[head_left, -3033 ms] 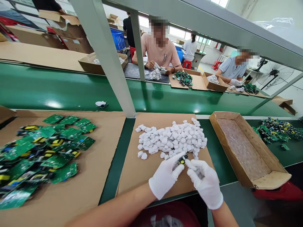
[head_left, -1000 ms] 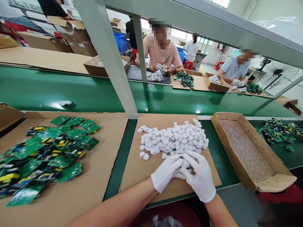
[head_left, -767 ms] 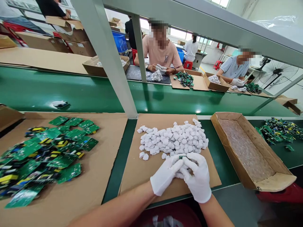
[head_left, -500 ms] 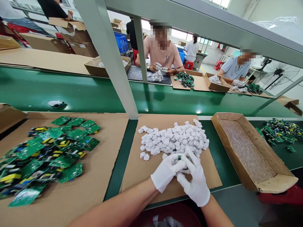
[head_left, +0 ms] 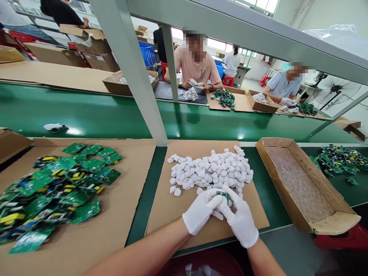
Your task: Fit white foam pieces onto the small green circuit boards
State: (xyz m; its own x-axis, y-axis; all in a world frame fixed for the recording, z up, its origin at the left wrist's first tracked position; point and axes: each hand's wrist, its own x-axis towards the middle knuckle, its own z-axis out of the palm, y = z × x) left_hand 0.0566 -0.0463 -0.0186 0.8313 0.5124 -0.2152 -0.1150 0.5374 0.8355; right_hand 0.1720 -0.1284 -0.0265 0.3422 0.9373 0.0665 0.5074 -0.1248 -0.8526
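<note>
Both my hands wear white gloves and meet over the near edge of a cardboard sheet (head_left: 175, 211). My left hand (head_left: 199, 212) and my right hand (head_left: 240, 220) are closed together around a small green circuit board (head_left: 223, 195), only a corner of which shows between the fingertips. Just beyond them lies a heap of small white plastic pieces (head_left: 211, 170). I cannot tell whether a white piece is also in my grip.
A pile of green circuit boards (head_left: 54, 188) covers cardboard at the left. An open cardboard box (head_left: 301, 184) lined with clear plastic sits at the right, with more boards (head_left: 336, 159) past it. A green conveyor belt (head_left: 94, 115) carries a white piece (head_left: 53, 127). Other people work across the belt.
My hands have closed together over the small board, hiding most of it. The white piece on the belt has travelled leftwards.
</note>
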